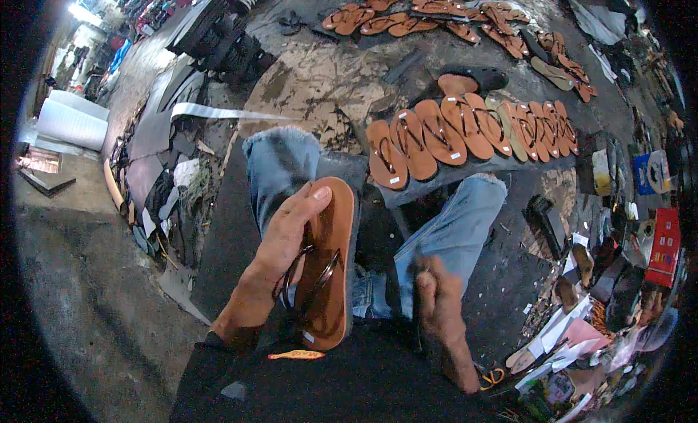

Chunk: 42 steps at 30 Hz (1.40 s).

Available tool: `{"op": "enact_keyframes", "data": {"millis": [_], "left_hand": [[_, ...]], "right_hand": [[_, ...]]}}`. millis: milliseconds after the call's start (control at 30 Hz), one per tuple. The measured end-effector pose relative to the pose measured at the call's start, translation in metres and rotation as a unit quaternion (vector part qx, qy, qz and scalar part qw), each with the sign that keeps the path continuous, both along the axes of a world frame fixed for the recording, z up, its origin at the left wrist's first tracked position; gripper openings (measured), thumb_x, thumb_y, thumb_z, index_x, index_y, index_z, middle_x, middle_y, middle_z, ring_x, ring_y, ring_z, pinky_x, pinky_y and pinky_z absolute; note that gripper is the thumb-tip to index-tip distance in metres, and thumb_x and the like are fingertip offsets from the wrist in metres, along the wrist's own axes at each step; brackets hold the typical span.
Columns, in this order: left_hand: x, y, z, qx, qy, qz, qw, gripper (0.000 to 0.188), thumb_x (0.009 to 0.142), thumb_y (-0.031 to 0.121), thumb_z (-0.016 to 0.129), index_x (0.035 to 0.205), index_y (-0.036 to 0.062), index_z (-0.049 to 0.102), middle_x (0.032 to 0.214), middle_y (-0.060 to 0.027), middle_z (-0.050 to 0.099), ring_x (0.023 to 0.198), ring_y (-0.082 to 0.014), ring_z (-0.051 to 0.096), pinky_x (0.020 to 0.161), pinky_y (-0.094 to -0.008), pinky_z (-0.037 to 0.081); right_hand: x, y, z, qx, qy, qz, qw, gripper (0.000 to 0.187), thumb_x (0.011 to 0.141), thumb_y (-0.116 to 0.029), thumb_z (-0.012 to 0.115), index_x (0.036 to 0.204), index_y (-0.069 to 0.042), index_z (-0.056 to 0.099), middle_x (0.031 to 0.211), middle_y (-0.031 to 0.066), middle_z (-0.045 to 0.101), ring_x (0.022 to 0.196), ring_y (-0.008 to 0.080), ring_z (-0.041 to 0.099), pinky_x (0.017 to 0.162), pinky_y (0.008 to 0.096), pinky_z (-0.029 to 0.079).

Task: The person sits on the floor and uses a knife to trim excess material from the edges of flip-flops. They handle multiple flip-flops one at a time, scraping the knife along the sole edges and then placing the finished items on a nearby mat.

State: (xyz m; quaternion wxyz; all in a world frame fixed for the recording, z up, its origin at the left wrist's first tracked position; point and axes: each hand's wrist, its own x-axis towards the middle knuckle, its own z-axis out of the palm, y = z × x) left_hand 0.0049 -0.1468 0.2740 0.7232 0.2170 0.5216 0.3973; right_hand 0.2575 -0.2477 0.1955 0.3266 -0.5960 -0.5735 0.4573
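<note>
My left hand (280, 241) grips a brown flip-flop (331, 266) with dark glossy straps. The sandal stands toe-end away from me, its footbed turned toward the right, and my thumb presses on the sole near the toe. A small white label sits at its heel. To the right, my right hand (440, 303) hovers by my right knee, fingers curled and blurred by motion; what they hold, if anything, is hard to make out. Beyond my knees, a row of similar brown flip-flops (443, 136) lies side by side on a dark sheet.
More flip-flops (392, 21) lie scattered farther back. Dark stacked sheets (222, 34) stand at the far left, near a white roll (73, 121). Scraps (167, 183) litter the floor at left. At right are a red box (663, 248), a blue-and-white tub (651, 172) and cluttered offcuts.
</note>
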Motion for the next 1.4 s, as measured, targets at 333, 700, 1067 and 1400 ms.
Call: {"op": "enact_keyframes", "data": {"millis": [333, 700, 1067, 1400], "left_hand": [[0.001, -0.006, -0.012, 0.019, 0.142, -0.054, 0.988, 0.038, 0.104, 0.031, 0.062, 0.129, 0.0023, 0.062, 0.116, -0.0048, 0.068, 0.103, -0.0124, 0.064, 0.093, -0.0291, 0.051], [0.006, 0.011, -0.011, 0.089, 0.187, -0.193, 0.959, 0.047, 0.104, 0.029, 0.063, 0.137, -0.0019, 0.055, 0.126, -0.0059, 0.063, 0.115, -0.0131, 0.056, 0.104, -0.0317, 0.045], [0.082, 0.059, -0.062, 0.180, -0.128, 0.217, 0.951, 0.047, 0.092, 0.018, 0.079, 0.132, 0.0056, 0.059, 0.129, -0.0098, 0.064, 0.116, -0.0255, 0.064, 0.087, -0.0433, 0.058], [0.058, 0.031, -0.039, 0.057, -0.168, 0.187, 0.966, 0.033, 0.098, 0.014, 0.070, 0.129, 0.0105, 0.062, 0.121, -0.0042, 0.069, 0.113, -0.0210, 0.068, 0.096, -0.0455, 0.058]], "right_hand": [[0.005, -0.003, -0.014, -0.076, -0.092, 0.076, 0.990, 0.030, 0.103, -0.032, 0.058, 0.116, -0.005, 0.059, 0.082, 0.0267, 0.068, 0.072, 0.0525, 0.063, 0.063, 0.0571, 0.048], [0.000, 0.168, 0.038, -0.002, -0.064, 0.339, 0.939, 0.047, 0.106, -0.047, 0.047, 0.107, -0.003, 0.064, 0.080, 0.0259, 0.069, 0.079, 0.0500, 0.066, 0.074, 0.0569, 0.052], [-0.030, 0.125, -0.007, 0.100, 0.097, -0.145, 0.980, 0.031, 0.109, -0.026, 0.049, 0.108, 0.002, 0.061, 0.081, 0.0224, 0.068, 0.065, 0.0337, 0.065, 0.063, 0.0440, 0.050], [-0.007, 0.012, -0.027, 0.032, -0.081, -0.106, 0.991, 0.030, 0.100, -0.033, 0.065, 0.112, -0.006, 0.060, 0.080, 0.0240, 0.067, 0.069, 0.0456, 0.066, 0.058, 0.0491, 0.049]]}}
